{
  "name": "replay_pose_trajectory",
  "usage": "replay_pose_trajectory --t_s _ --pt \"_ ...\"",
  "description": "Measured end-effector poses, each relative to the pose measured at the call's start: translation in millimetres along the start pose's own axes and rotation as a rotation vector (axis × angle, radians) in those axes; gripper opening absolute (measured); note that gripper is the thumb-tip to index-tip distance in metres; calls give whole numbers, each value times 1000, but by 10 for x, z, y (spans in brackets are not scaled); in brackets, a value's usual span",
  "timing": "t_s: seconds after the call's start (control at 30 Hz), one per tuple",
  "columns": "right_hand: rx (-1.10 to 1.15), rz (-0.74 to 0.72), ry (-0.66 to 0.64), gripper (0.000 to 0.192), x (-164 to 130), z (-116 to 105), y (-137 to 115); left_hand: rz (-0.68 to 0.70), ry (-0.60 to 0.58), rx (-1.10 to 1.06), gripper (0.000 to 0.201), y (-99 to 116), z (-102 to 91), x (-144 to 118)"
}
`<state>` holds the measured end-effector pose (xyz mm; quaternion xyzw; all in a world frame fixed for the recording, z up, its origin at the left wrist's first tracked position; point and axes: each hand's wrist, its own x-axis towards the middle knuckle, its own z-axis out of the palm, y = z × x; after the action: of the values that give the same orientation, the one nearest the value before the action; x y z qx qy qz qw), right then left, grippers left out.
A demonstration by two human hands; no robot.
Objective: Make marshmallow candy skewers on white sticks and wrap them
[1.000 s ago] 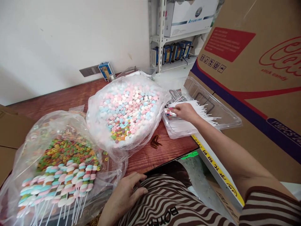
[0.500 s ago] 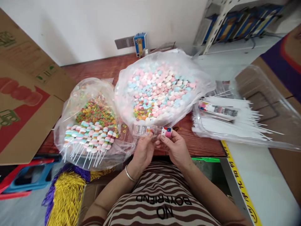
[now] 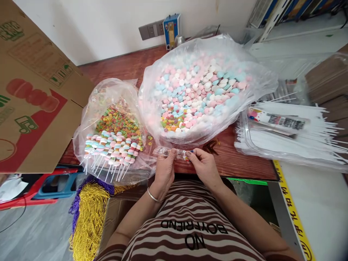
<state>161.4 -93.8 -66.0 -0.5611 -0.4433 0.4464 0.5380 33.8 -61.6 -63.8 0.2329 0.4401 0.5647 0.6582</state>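
A small clear printed plastic bag (image 3: pixel 179 154) is pinched between both hands just above the table's front edge. My left hand (image 3: pixel 164 169) has thumb and fingers closed on its left part. At its right end, with the colourful print, the fingers of my right hand (image 3: pixel 205 167) are closed. Beyond my hands lies a large plastic bag of pastel marshmallow discs (image 3: pixel 187 90), with some gummy rings near its front. To the left, skewers of marshmallows and gummies (image 3: pixel 112 150) rest on a bag of small gummy rings (image 3: pixel 119 121).
White sticks (image 3: pixel 266 141) fill a clear plastic tray on the right, with printed bags (image 3: pixel 282 121) on top. A cardboard box (image 3: pixel 35 108) stands at the left. A blue device (image 3: pixel 172 30) is by the wall. Gold beads (image 3: pixel 91 217) hang below the wooden table (image 3: pixel 244 168).
The small bag now looks narrower and stretched between my hands, its printed right end more covered by my fingers. The whole view has shifted, with the table's things appearing farther right.
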Motion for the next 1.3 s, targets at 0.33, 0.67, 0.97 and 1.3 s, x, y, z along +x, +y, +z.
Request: replay_pose_trajectory --t_s 0.33,0.67,0.97,1.3 --pt "-3 -27 8 43 -13 11 -30 -76 -27 -15 42 58 -1 -21" --pt "125 16 -79 36 -24 -75 -93 -189 -64 -166 49 -12 -114 63" --pt "18 -73 -131 37 -21 -54 -142 -120 13 -164 45 -3 -122 101" --pt "-476 -530 -85 29 56 -137 -40 -149 -122 70 35 16 -103 29"
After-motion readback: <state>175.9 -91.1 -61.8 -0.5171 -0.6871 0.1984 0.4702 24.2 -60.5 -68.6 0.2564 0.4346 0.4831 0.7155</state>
